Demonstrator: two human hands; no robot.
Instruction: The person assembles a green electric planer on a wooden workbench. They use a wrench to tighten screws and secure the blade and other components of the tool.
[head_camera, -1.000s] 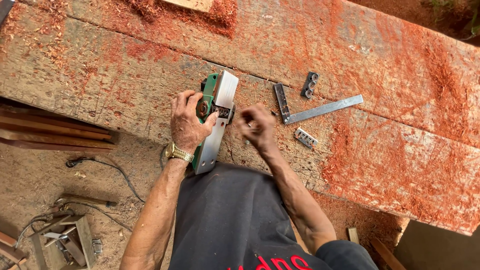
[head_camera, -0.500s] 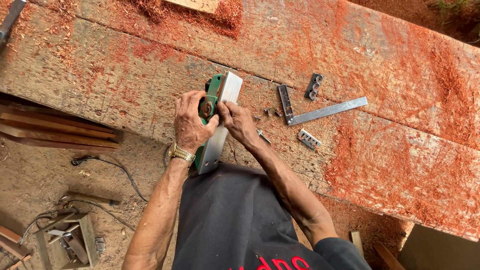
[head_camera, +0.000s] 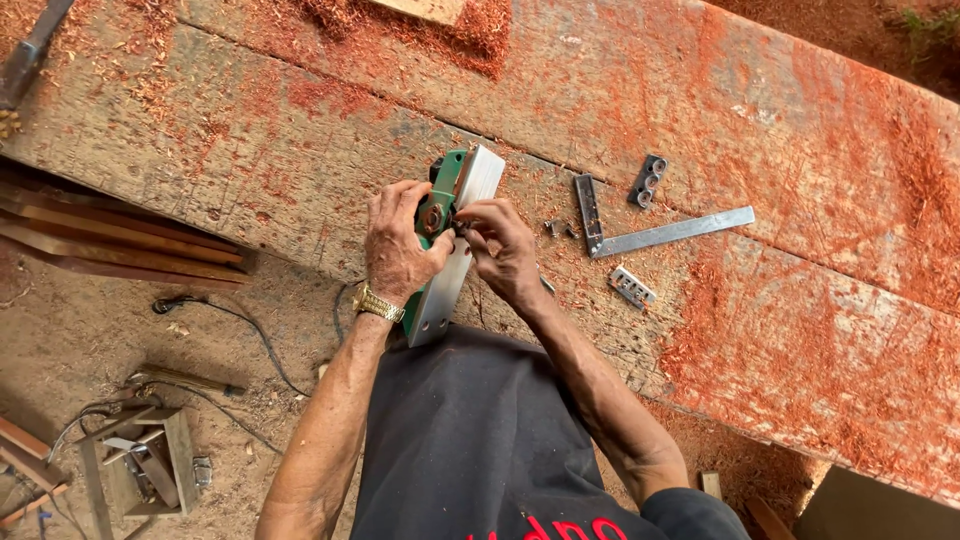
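A green electric planer (head_camera: 455, 245) with a silver base lies on its side on the wooden workbench (head_camera: 300, 150). My left hand (head_camera: 398, 245), with a gold watch on the wrist, grips the planer's body from the left. My right hand (head_camera: 500, 250) pinches at the planer's cutter drum near its middle; whatever small part sits between its fingertips is hidden. Beside my right hand lie small screws (head_camera: 557, 228), a dark narrow blade strip (head_camera: 588, 212) and a long flat metal bar (head_camera: 672, 232).
Two small metal clamp plates (head_camera: 648, 180) (head_camera: 631, 287) rest on the bench among red sawdust. Planks (head_camera: 110, 240) are stacked under the bench at left. A cable (head_camera: 230, 320) and wooden scraps (head_camera: 150, 465) lie on the dirt floor.
My right hand has moved left from the bench top onto the planer's drum. The left hand has kept its grip on the planer.
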